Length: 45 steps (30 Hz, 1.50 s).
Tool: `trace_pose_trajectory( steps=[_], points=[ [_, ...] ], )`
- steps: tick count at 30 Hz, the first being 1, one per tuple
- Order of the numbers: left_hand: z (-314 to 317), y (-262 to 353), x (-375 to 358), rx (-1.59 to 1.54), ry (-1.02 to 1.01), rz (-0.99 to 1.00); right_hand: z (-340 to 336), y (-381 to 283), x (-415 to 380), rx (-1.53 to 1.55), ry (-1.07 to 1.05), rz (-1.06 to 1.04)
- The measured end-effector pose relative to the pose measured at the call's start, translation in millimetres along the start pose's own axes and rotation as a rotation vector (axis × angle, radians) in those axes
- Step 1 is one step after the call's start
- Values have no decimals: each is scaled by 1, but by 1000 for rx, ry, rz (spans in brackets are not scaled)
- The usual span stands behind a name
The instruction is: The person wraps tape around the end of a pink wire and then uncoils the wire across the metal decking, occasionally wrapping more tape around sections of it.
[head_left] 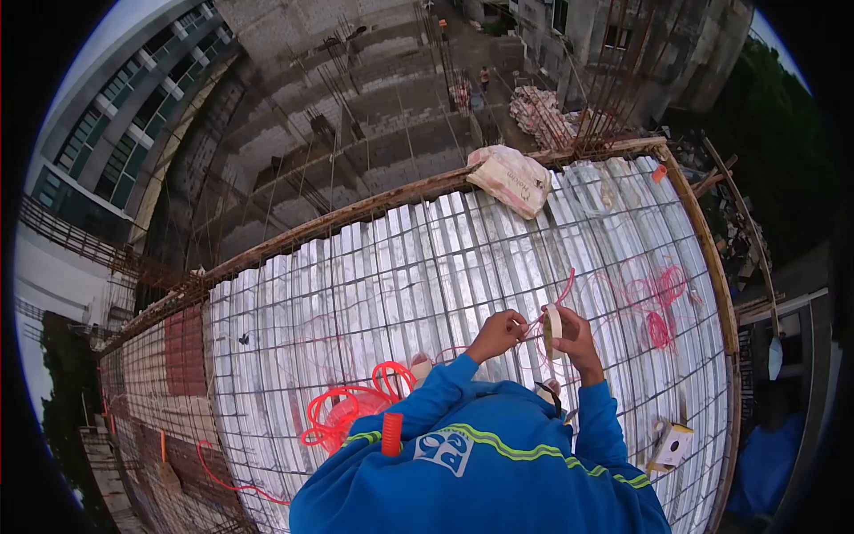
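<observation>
item — roll of tape [551,330], pale, held upright in our right hand [576,343], fingers clamped around its rim, out in front of our chest over the deck. our left hand [500,333] is pinched shut on something at the tape's edge; whether that is the loose tape end or the thin red conduit [562,290] rising just beside the roll, we cannot tell.

progress, as we judge it — early to middle: red conduit runs [654,307] already lie spread across the right part of the deck, while a coil of orange conduit [351,405] sits unlaid by our left sleeve.

surroundings — corrugated metal decking [400,267] under a rebar mesh, a sack [509,178] at the far edge, a small box [672,442] near our right elbow. the mesh bars and loose loops lie underfoot; the timber edge [703,240] drops off to lower floors.
</observation>
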<state>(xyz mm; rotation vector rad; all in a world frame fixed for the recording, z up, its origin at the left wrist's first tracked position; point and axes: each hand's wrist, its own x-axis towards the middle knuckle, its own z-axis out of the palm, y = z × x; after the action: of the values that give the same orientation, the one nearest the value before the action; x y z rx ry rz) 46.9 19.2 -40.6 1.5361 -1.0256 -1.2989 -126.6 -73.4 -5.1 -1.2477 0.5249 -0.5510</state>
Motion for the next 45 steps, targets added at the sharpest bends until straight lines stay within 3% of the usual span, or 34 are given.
trace_pose_trajectory(
  steps=[3,5,16,26,36,42,44,45],
  points=[
    [-3,-4,-2,89,77,24,-5,-1,1,24,59,6],
    [-5,-17,4,-102,14,134,-11,-4,2,76,33,34],
    [-6,-5,-8,-413,-49,60,-9,28,-18,-42,-70,228],
    [-3,8,-17,-346,-143,-71,0,31,-23,-80,-88,135],
    [-1,6,-16,-318,-124,-43,1,32,-28,-107,-79,99],
    [12,-8,-8,-265,-24,23,3,20,-27,-114,-83,178],
    [19,-14,-7,-3,151,269,3,21,-27,-102,-74,223],
    [20,-9,-10,-3,151,270,2,23,-27,-69,-68,249]
  ],
)
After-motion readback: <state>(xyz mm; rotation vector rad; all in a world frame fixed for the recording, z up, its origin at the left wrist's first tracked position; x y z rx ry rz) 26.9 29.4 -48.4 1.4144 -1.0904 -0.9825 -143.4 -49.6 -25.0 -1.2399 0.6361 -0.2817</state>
